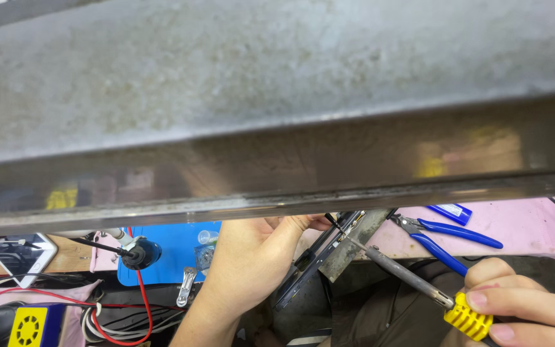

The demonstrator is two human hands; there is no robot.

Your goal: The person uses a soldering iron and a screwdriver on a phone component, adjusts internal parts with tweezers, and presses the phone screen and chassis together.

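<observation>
My left hand (252,257) grips a thin dark flat device (316,257), held tilted on edge just below a metal shelf. My right hand (521,305) holds a soldering iron (412,283) by its yellow collar, at the lower right. The iron's long grey shaft runs up and left, and its tip (330,220) touches the top end of the device beside my left fingers. The upper part of the device and my left fingertips are partly hidden behind the shelf edge.
A wide grey metal shelf (277,115) fills the upper half of the view. Blue-handled cutters (451,234) lie on a pink mat (521,225). At the left are a blue mat (175,247), a phone (17,257), metal tweezers (186,286), red and white wires (130,321) and a yellow-faced box (30,326).
</observation>
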